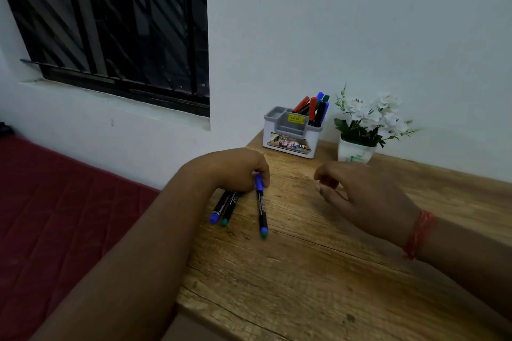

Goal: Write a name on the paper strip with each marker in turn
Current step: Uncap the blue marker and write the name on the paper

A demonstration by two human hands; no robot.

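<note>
Left hand (235, 167): rests at the bench's left edge, fingers (264, 174) curled down over the blue cap end of one marker, pinching it against the wood.
Held marker (261, 206): black barrel lying flat on the bench, blue cap under the fingers, teal end pointing toward the camera.
Loose markers (223, 207): two more lie side by side just left of the held one, partly under the left wrist; one shows a blue end, the other a teal end, both ends near the bench's left edge.
Right hand (360, 196): hovers over the middle of the bench, fingers loosely bent and half open, holding nothing; a red thread band (417, 234) circles the wrist.
Paper strip: cannot be seen anywhere on the bench.
Bench (304, 271): light wood grain, bare between the two hands.
Holder (291, 133): white and grey, at the far end against the wall, with a yellow price sticker; red, blue and green markers stand in its right compartment.
Plant (365, 124): white flowers in a white pot, just right of the holder.
Bed (55, 216): red mattress left of the bench, below a barred window (110, 22).
</note>
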